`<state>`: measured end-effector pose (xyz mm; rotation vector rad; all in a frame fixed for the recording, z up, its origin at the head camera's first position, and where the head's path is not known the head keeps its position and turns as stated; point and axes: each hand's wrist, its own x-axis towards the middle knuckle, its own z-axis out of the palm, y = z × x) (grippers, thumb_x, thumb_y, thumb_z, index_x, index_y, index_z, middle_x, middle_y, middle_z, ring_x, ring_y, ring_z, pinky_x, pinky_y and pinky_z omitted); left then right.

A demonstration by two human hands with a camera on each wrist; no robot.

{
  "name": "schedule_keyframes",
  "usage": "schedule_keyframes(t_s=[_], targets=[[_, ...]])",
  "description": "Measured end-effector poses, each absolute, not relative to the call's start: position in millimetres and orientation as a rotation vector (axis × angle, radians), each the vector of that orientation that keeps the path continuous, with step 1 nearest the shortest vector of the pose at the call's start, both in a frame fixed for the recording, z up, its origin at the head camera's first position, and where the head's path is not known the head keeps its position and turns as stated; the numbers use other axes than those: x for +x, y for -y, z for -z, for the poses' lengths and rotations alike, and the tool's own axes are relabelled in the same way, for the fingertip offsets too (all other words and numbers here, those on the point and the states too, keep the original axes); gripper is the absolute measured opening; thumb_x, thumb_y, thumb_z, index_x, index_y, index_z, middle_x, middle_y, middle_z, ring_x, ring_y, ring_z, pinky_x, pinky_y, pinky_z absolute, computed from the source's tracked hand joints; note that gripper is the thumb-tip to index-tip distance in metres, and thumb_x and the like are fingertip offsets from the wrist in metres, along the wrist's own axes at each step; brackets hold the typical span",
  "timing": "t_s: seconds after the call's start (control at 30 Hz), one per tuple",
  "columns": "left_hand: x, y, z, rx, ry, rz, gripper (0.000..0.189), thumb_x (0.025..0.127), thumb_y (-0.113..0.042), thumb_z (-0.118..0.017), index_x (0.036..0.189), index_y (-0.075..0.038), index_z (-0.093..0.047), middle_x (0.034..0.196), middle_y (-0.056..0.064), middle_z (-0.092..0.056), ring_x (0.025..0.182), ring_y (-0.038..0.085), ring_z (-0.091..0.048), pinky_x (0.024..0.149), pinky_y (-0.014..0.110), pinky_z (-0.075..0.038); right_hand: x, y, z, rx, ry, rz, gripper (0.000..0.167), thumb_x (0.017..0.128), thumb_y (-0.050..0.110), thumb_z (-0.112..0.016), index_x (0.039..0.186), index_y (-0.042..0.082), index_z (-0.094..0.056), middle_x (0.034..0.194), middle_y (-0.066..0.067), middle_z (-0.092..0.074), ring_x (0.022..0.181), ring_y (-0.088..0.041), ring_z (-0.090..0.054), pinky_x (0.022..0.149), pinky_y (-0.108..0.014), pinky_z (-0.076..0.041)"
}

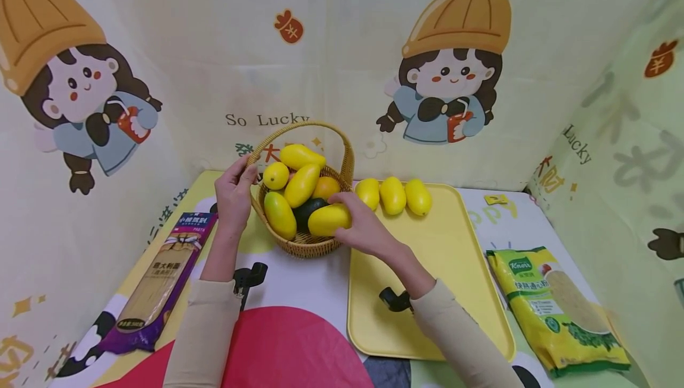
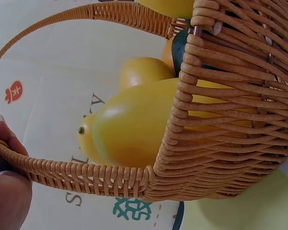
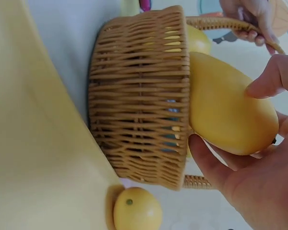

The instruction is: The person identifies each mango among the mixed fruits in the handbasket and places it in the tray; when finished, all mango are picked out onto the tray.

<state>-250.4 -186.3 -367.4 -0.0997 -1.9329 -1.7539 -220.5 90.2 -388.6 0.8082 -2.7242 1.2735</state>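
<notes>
A wicker basket (image 1: 312, 249) with a tall hoop handle holds several yellow mangoes (image 1: 301, 185), an orange fruit (image 1: 326, 188) and a dark, avocado-like fruit (image 1: 308, 214). My left hand (image 1: 234, 195) grips the left side of the handle; the left wrist view shows its fingers wrapped around the handle (image 2: 81, 175). At the basket's front right, my right hand (image 1: 366, 226) holds a mango (image 3: 230, 103) between thumb and fingers, right at the rim. The inner end of this mango is partly hidden behind the rim in the right wrist view.
On the right stands a yellow tray (image 1: 422, 275) with three mangoes (image 1: 392, 195) along its back edge. A pasta packet (image 1: 162, 275) lies to the left, and a yellow-green Knorr bag (image 1: 558, 311) to the right. Behind the table rises a cartoon-printed backdrop (image 1: 342, 67).
</notes>
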Motion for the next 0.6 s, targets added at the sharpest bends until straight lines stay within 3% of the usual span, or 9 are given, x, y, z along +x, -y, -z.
schedule_keyframes(t_s=[0.23,0.47,0.6], targets=[[-247.6,186.1,365.9,-0.104,1.93,1.731,0.038,0.101,-0.03,-0.058,0.132,-0.01,-0.064,0.086,-0.008,-0.058,0.083,0.01,-0.051,0.073,0.013,-0.047,-218.9,-102.8,386.9,0.799,2.737,-1.249,0.051,0.077,0.012,-0.064,0.126,0.021,-0.055,0.13,0.003,-0.052,0.112,-0.018,-0.05,0.094,-0.037,-0.045],[-248.3,185.9,365.6,-0.078,1.942,1.749,0.037,0.101,-0.025,-0.057,0.134,-0.008,-0.063,0.087,-0.008,-0.058,0.082,0.008,-0.051,0.073,0.013,-0.047,-216.8,-116.4,389.2,0.72,2.765,-1.334,0.055,0.074,0.007,-0.062,0.126,0.021,-0.048,0.123,-0.001,-0.055,0.098,-0.021,-0.054,0.078,-0.036,-0.046],[-248.6,187.9,365.4,-0.071,1.94,1.774,0.035,0.101,-0.018,-0.057,0.134,-0.005,-0.062,0.086,-0.008,-0.059,0.081,0.008,-0.051,0.072,0.013,-0.047,-214.9,-123.8,391.0,0.69,2.763,-1.351,0.055,0.075,0.01,-0.063,0.126,0.022,-0.047,0.123,-0.002,-0.056,0.094,-0.022,-0.055,0.076,-0.035,-0.046]])
